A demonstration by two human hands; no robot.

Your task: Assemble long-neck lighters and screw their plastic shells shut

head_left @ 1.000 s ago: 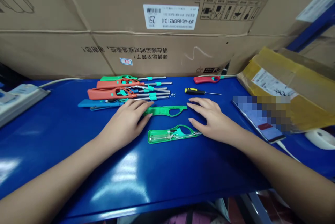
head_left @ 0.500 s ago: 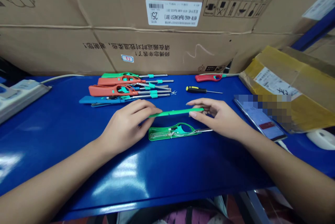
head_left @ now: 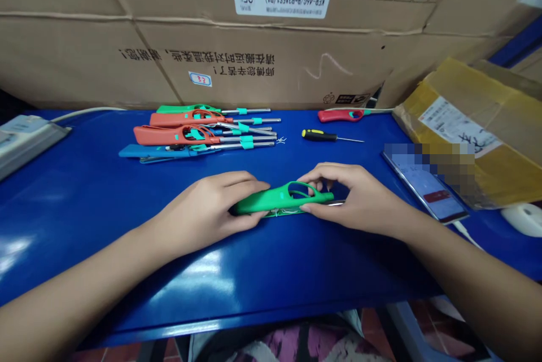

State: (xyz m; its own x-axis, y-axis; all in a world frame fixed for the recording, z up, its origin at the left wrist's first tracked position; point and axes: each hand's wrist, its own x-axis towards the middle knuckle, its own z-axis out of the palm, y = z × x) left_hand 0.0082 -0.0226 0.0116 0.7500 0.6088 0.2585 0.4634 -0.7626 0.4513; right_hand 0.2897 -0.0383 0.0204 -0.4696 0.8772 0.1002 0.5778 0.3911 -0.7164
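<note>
A green lighter casing half (head_left: 271, 198) lies over the other green half (head_left: 290, 212) on the blue table, with a gap along the near edge where thin wires show. My left hand (head_left: 220, 204) is closed round the wide handle end, fingers behind and thumb in front. At the trigger-loop end my right hand (head_left: 339, 190) grips the upper half between thumb and fingers. Part of the metal tube (head_left: 337, 203) shows by my right hand; the rest of it is hidden.
Several long-necked lighters (head_left: 178, 136) in orange, green and blue lie at the back left. A screwdriver (head_left: 319, 135) and a red lighter (head_left: 341, 116) lie behind my right hand. On the right are a phone (head_left: 423, 187), an opened carton (head_left: 470, 130) and a white mouse (head_left: 525, 219).
Both hands have lowered the upper green casing half from above the table onto the lower half. It has turned from edge-on to showing its outer face. The camera view has tilted down slightly.
</note>
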